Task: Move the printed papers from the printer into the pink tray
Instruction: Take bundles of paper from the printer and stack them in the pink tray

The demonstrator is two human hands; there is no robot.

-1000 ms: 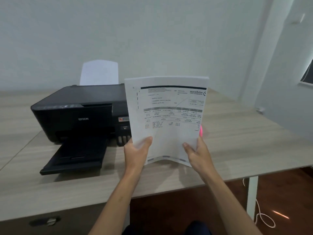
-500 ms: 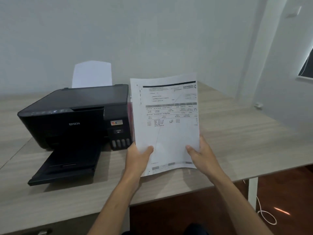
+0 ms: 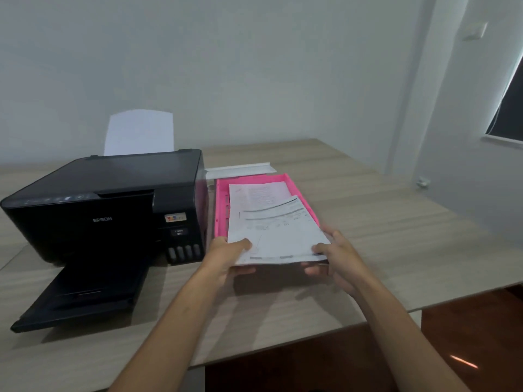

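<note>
Both hands hold the printed papers (image 3: 276,236) by the near edge, low over the pink tray (image 3: 219,205). The left hand (image 3: 226,257) grips the near left corner, thumb pressed on top of the sheets and fingers curled underneath. The right hand (image 3: 339,258) grips the near right corner in the same fashion, thumb on top, fingers closed below the stack. The papers lie nearly flat, far edge reaching over the tray and near edge projecting past its front; whether the far edge touches the tray's contents cannot be determined. A further printed sheet (image 3: 259,190) already lies inside the tray, partly covered by the held stack. The tray rests on the wooden table (image 3: 396,236), just beside the right flank of the black printer (image 3: 107,207). The printer's output tray (image 3: 82,295) is extended toward the viewer with no sheets on it. Blank paper (image 3: 140,132) stands upright in the rear feed. A white strip (image 3: 240,168) lies on the table behind the tray.
</note>
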